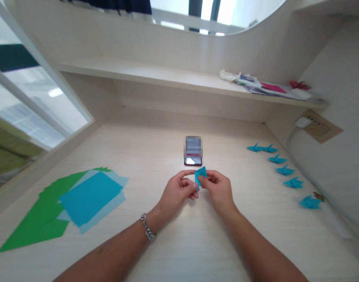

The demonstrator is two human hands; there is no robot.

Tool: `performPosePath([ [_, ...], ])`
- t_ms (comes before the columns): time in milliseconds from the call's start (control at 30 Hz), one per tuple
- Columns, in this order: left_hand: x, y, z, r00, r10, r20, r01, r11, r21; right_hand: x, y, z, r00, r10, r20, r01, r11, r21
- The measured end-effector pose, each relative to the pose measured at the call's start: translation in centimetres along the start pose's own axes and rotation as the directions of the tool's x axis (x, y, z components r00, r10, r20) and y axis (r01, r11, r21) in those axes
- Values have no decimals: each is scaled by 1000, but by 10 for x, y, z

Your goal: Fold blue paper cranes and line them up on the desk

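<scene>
A small folded piece of blue paper [201,173] is held up between my two hands over the middle of the desk. My left hand [179,188] pinches its left side and lower edge. The thumb of my right hand [219,188] presses on its front, with the fingers curled behind it. Folded blue paper cranes [285,170] stand in a row along the right side of the desk. To the left lies a stack of blue paper sheets [93,196], partly over green paper [32,223].
A phone [193,150] lies just beyond my hands, its screen blurred. At the right wall a plug sits in a socket [320,125], and a cable [303,168] runs down past the cranes. Papers [264,86] rest on the shelf [167,76] above the desk.
</scene>
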State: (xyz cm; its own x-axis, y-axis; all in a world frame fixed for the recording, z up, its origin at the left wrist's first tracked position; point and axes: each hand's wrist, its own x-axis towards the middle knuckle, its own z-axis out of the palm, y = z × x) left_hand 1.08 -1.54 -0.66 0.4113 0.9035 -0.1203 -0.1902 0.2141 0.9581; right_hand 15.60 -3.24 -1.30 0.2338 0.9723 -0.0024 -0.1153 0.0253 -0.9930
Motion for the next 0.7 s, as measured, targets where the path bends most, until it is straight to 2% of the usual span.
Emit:
performPosePath([
  [300,-1,4,3,999,-10,-33,11,1000,17,0,-2,1,999,-20,-37,18,999,-42],
  [533,-4,4,3,998,-54,36,54,999,2,6,0,-5,996,-20,-87,18,1000,-23],
  [700,-1,-2,2,988,-152,23,153,987,-48,5,0,-5,997,-7,-76,7,1000,-5],
])
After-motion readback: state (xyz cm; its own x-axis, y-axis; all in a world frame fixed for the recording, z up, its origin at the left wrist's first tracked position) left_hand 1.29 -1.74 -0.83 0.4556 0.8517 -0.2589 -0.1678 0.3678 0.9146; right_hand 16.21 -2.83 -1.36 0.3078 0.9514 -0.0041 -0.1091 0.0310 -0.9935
